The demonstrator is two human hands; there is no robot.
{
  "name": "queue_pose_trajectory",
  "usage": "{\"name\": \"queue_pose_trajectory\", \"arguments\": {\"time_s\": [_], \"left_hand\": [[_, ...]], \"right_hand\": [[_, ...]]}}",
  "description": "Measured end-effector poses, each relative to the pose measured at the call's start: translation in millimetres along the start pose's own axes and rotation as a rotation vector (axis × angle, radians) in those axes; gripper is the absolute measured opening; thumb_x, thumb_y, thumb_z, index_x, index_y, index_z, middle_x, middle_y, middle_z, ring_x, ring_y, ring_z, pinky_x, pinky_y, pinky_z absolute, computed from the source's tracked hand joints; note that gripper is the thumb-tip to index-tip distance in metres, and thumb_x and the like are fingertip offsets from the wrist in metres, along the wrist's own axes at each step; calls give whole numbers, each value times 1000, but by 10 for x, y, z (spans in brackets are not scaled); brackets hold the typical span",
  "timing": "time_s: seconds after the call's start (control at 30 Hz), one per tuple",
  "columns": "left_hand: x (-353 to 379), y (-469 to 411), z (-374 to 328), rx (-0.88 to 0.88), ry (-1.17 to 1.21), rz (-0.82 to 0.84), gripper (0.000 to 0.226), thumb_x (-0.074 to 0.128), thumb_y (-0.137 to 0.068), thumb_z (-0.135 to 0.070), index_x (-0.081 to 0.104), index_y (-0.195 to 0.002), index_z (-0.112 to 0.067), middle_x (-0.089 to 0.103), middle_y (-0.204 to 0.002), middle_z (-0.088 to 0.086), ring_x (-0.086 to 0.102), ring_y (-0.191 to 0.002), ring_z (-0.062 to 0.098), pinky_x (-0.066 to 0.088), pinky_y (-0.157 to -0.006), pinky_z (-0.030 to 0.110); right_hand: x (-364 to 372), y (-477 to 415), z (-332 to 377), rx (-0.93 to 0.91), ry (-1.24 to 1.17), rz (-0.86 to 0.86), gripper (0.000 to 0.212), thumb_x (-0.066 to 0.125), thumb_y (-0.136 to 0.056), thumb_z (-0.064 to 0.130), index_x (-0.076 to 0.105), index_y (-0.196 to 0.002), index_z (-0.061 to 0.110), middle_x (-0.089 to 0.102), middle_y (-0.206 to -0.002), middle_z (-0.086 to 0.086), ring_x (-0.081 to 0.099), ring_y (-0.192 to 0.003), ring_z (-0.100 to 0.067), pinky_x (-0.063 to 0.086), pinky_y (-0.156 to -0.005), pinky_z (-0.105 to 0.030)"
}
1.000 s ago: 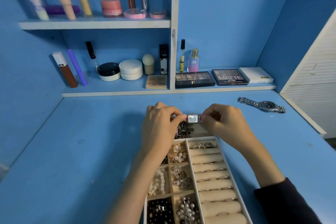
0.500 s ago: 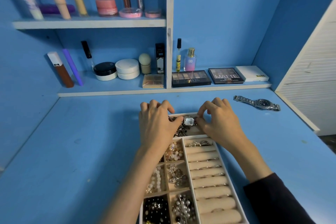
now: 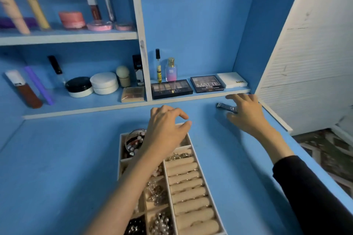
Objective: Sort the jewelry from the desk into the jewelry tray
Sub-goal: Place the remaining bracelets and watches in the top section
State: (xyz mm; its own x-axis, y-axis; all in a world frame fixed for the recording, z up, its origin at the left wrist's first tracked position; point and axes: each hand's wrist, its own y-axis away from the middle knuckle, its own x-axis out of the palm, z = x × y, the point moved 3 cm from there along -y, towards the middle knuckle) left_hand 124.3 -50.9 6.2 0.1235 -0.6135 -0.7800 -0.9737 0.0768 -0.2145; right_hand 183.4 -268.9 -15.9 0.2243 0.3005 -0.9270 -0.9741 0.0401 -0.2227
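metal-link watch [image 3: 225,106], right hand [image 3: 248,115] fingers [image 3: 234,97] spread over it, left hand [image 3: 164,131] slack above tray [image 3: 120,149]

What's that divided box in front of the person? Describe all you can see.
The jewelry tray is a long, white-rimmed box lying flat on the blue desk, lined in beige. Its left side is split into small compartments holding pearls, dark beads and metal pieces; its right side is a column of padded rolls with rings among them. The left hand hovers over its far end, hiding part of it.
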Motion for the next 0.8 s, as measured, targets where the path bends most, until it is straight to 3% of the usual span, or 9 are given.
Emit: {"name": "queue_pose_trajectory", "arguments": {"time_s": [0.13,0.23,0.4,0.53,0.67,0.8], "left_hand": [[155,-39,-122,44,10,43,19,56,-87,-37,63,-103,-29,47,-110,-8,29,-105,8,20,-79,17],[217,-55,-205,52,16,70,19,56,-87,-36,63,-103,-29,49,-113,-6,32,-112,13,18,-76,15],[247,-78,-297,45,38,81,20,57,-87,-36,62,-106,-30,49,-117,-5,31,-116,13,17,-74,15],[213,-74,-295,59,47,73,27,58,-86,-35,59,-112,-30,49,-120,-4,30,-119,14,19,-79,15],[141,-84,-235,52,77,42,33,60,-84,-35,56,-116,-30,49,-119,-5,30,-121,15,26,-90,18],[23,-85,-141,34,124,-3,50,63,-83,-35,44,-129,-31,47,-128,-5,29,-127,14,25,-91,20]], "right_hand": [[-97,-141,-255,57,253,236,66,51,-83,14,26,-144,20,34,-145,-8,25,-131,-30,27,-101,-42],[-77,-196,-330,60,301,298,55,47,-84,14,39,-138,18,44,-135,-11,33,-127,-31,29,-98,-43],[-80,-239,-342,-30,267,182,36,56,-81,21,55,-117,18,52,-115,-10,48,-111,-30,37,-88,-37],[-173,-225,-215,-93,39,29,35,65,-79,27,56,-110,15,55,-109,-10,53,-100,-30,43,-79,-34],[-359,-150,149,-182,-205,-75,36,69,-71,16,59,-106,12,55,-101,-11,55,-89,-31,48,-76,-38],[-583,-7,637,-280,-366,-114,33,68,-72,13,60,-105,15,57,-96,-6,55,-83,-22,41,-69,-23]]}}
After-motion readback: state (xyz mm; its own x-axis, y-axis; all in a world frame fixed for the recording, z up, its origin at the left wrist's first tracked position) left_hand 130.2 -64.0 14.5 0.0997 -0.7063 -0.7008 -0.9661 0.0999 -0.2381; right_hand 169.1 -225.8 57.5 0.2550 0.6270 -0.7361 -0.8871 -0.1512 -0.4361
